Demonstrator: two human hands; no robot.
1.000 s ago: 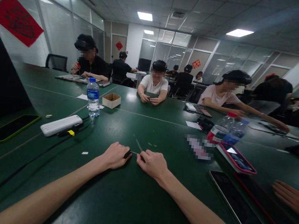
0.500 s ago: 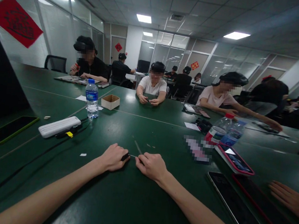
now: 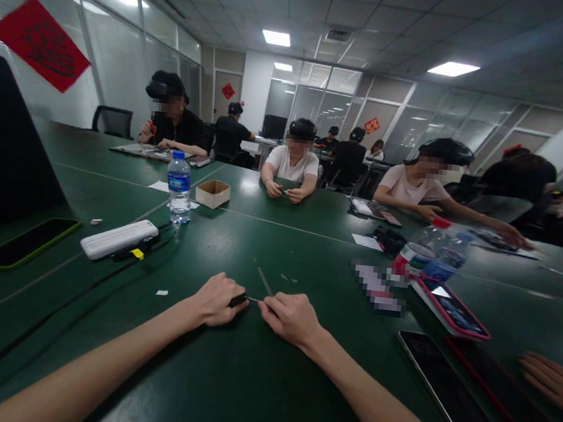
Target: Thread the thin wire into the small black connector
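Observation:
My left hand [image 3: 220, 300] is closed around a small black piece [image 3: 238, 300] at the middle of the green table. A thin pale rod [image 3: 253, 299] runs from this piece across to the fingers of my right hand [image 3: 290, 317]. That hand is closed too, with its fingertips pinched at the rod's end; what else they hold is hidden. Beyond its knuckles a narrow greyish strip [image 3: 265, 280] slants up and to the left. I cannot tell whether the strip is held or lies on the table.
A water bottle [image 3: 180, 188], an open box [image 3: 213, 194] and a white power bank [image 3: 118, 239] with a black cable stand left. Several phones [image 3: 453, 397], two bottles and another person's hand [image 3: 553, 380] are at right. People sit opposite; a dark screen [image 3: 6, 148] rises at far left.
The whole view has shifted slightly, so things sit a little further right. Both my hands keep nearly the same pose, and a bit more of the black piece shows.

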